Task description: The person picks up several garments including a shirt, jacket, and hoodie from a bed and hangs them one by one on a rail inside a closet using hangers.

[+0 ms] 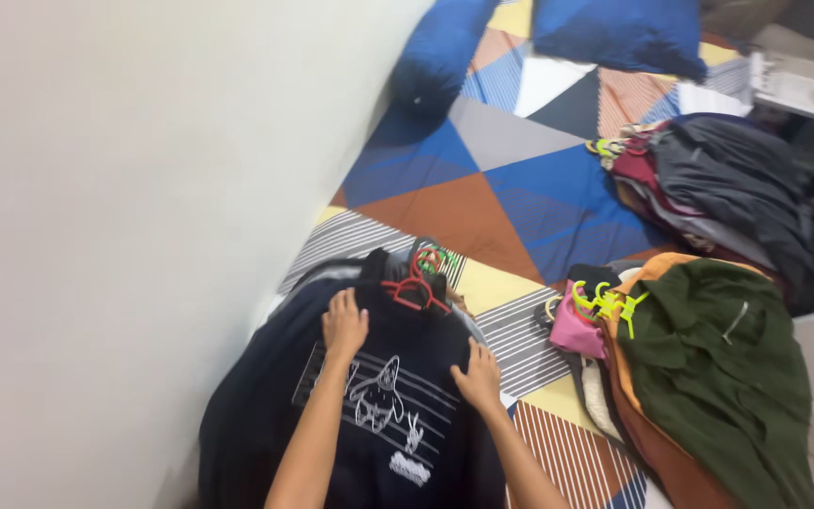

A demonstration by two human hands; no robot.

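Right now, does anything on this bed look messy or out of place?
Nothing looks damaged. Both hands, left and right, press flat on a dark printed top. Two loose heaps of hangered clothes sprawl unevenly across the patterned bedspread.

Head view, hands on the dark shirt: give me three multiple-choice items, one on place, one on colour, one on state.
1. Where does the dark printed shirt lie?
A. beside the white wall
B. on the blue pillows
C. on the green garment

2. What colour are the hangers at that shirt's collar?
A. blue
B. red and green
C. white

3. How do the left hand and right hand rest?
A. clenched around hangers
B. raised off the bed
C. flat on the shirt

Answers: 1 A, the wall runs along its left edge. 2 B, red and green hooks show at the collar. 3 C, both palms press the fabric.
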